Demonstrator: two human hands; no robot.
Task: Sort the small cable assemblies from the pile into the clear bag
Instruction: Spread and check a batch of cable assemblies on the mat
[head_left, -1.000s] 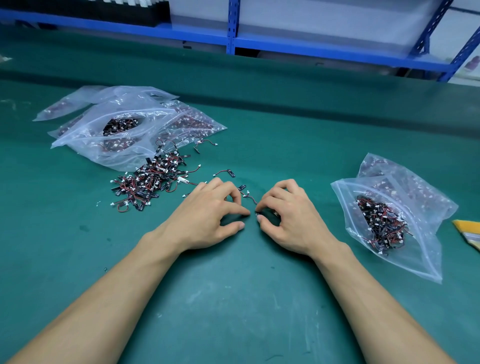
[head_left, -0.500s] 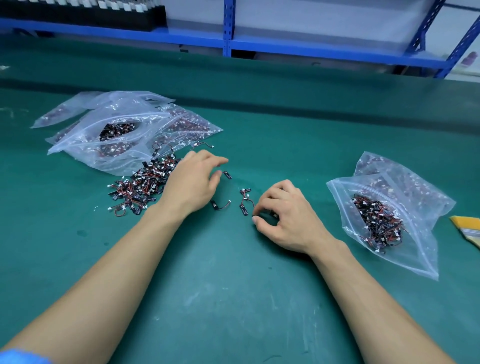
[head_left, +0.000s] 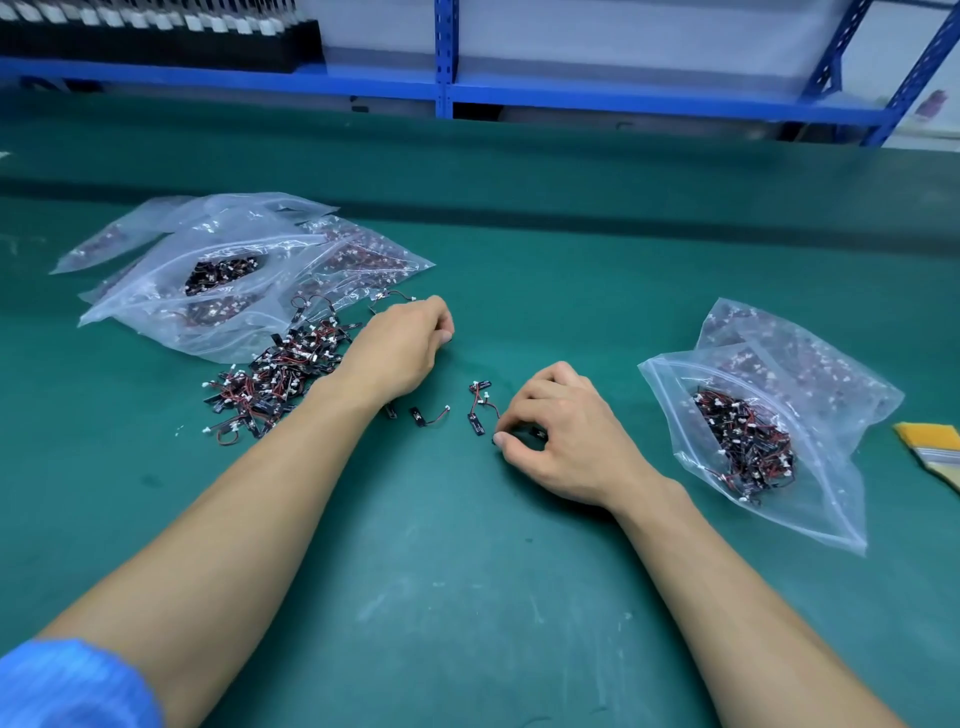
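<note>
Green mat (head_left: 467, 597): pile (head_left: 280, 379) of cable assemblies left of centre, touching left hand (head_left: 400, 348), whose fingers curl down, hold not discernible; right hand (head_left: 563, 441), fingers bent, pinching one cable assembly (head_left: 537, 434); part-filled clear bag (head_left: 815, 504) lying at right.

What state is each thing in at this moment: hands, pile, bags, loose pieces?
left hand, fingers curled down at the mat; grip unclear.
right hand, pinches a cable assembly on the mat.
pile, loose and tangled on the mat.
right clear bag, lying flat, mouth looks open, partly filled.
left bags, stacked, top one gaping open, assemblies inside.
loose assemblies, lying apart between the hands.
</note>
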